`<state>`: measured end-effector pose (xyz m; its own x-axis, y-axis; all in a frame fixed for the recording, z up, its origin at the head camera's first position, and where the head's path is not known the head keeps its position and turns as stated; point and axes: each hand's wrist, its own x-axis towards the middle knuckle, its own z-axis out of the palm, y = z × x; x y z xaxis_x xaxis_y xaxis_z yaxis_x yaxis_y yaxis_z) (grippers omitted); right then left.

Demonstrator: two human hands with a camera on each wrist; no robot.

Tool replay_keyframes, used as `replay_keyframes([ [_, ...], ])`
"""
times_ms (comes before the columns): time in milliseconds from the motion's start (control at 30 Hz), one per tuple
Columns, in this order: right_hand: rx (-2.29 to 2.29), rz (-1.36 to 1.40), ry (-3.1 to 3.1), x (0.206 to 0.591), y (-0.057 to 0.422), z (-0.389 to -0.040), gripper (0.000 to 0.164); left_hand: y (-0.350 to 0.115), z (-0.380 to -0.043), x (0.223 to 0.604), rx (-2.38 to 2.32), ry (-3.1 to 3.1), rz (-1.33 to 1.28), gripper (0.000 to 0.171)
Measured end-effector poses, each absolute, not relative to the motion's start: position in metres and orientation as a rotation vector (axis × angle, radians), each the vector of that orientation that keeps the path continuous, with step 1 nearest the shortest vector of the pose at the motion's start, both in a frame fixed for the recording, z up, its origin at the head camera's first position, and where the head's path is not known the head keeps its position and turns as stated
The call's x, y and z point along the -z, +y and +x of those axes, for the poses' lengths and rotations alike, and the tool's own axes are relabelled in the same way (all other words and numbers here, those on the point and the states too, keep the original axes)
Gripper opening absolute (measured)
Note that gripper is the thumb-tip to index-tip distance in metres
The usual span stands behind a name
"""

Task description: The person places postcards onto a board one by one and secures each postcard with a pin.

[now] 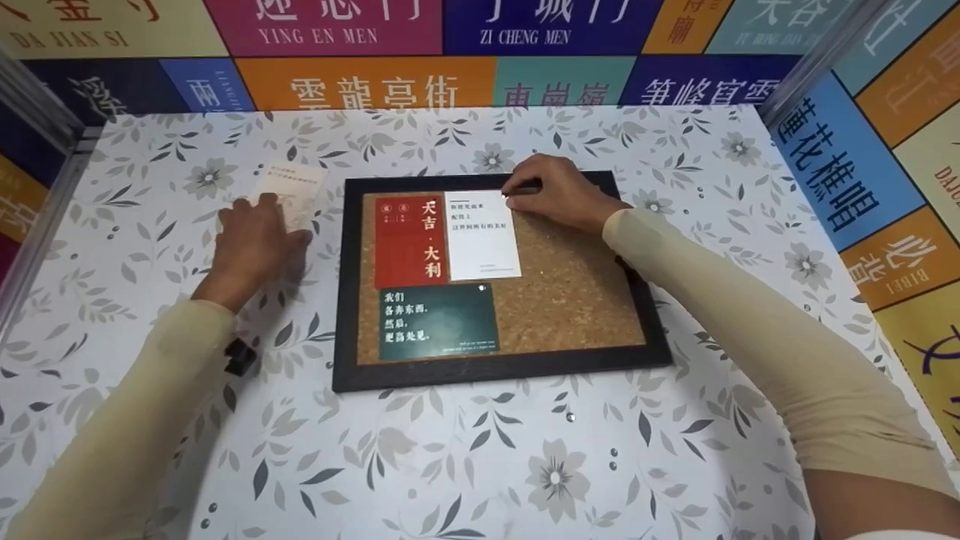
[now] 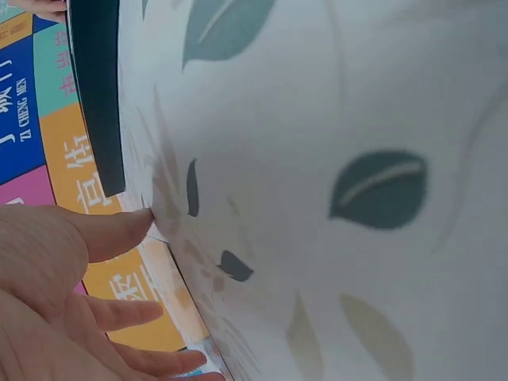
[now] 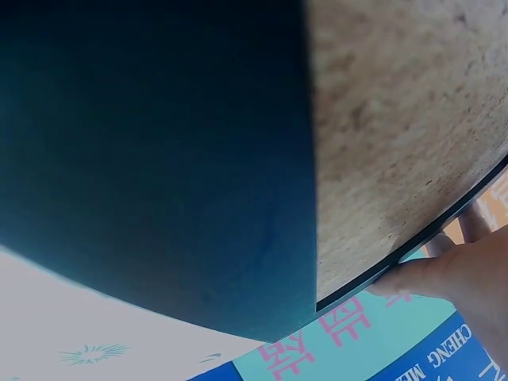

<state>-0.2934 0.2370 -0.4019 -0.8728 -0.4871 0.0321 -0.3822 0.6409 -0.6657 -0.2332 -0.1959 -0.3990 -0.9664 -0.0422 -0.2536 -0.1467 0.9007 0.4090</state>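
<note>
A cork board (image 1: 574,300) in a black frame lies on the table. On it are a red card (image 1: 405,255), a white card (image 1: 480,251) beside it and a dark green card (image 1: 450,330) below. My right hand (image 1: 566,191) reaches over the frame's far edge, thumb and forefinger pinching a small pale pushpin (image 1: 507,197) at the white card's upper right corner. Left of the board, my left hand (image 1: 255,244) rests over a cream card (image 1: 294,184), partly covering it. In the left wrist view its fingers (image 2: 131,311) are spread and fairly straight.
The table (image 1: 420,457) wears a white cover printed with leaves and flowers. Colourful lettered panels (image 1: 375,82) stand behind it and along the sides. A shiny pin head (image 1: 481,288) shows at the green card's upper right corner.
</note>
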Motion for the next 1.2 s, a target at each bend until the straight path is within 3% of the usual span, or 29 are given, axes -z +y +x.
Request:
replay_keyframes([
  [267, 1.049, -0.732, 2.718, 0.397, 0.235, -0.298, 0.020, -0.203, -0.239, 0.397, -0.675, 2.889, -0.237, 0.064],
  [467, 1.050, -0.750, 2.720, 0.393, 0.231, -0.299, 0.019, -0.214, -0.241, 0.389, -0.728, 2.901, -0.294, 0.087],
  [567, 1.032, -0.741, 2.732, 0.393, 0.231, -0.299, 0.020, -0.217, -0.243, 0.386, -0.751, 2.876, -0.328, 0.088],
  [933, 1.044, -0.743, 2.717, 0.399, 0.235, -0.298, 0.018, -0.227, -0.242, 0.393, -0.830, 2.913, -0.255, 0.035],
  [1200, 1.071, -0.728, 2.704, 0.404, 0.236, -0.297, 0.018, -0.230, -0.242, 0.395, -0.921, 2.909, -0.209, 0.016],
])
